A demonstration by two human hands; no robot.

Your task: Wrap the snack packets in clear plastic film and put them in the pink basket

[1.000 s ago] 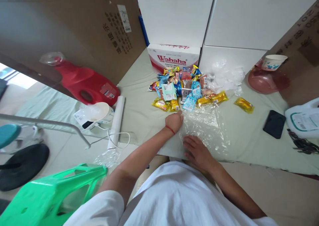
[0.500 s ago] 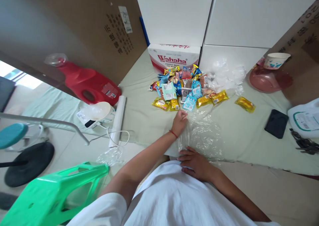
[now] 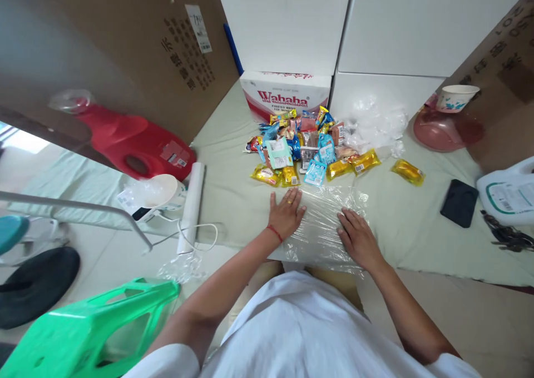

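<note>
A clear plastic bag [image 3: 321,222] lies flat on the pale green sheet [image 3: 233,183] near its front edge. My left hand [image 3: 286,212] rests on the bag's left edge, palm down, fingers spread. My right hand [image 3: 357,238] presses the bag's right side, palm down too, fingers stretched out. Neither hand holds anything. Just beyond the bag sits a pile of small snack packets [image 3: 306,147] in yellow, blue and red wrappers. One yellow packet [image 3: 408,172] lies apart to the right.
A Wahaha carton [image 3: 286,94] and white boxes [image 3: 387,28] stand behind the pile, crumpled plastic [image 3: 375,123] beside it. Red jug [image 3: 133,142], white roll [image 3: 192,205] and bowl [image 3: 161,189] at left. Black phone [image 3: 459,202], white jug [image 3: 509,192], pink basin [image 3: 446,130] at right. Green stool [image 3: 83,328] near left.
Both hands have spread open and flattened the bag, which was crumpled and partly lifted before. My right hand moved forward and right from the sheet's front edge onto the bag.
</note>
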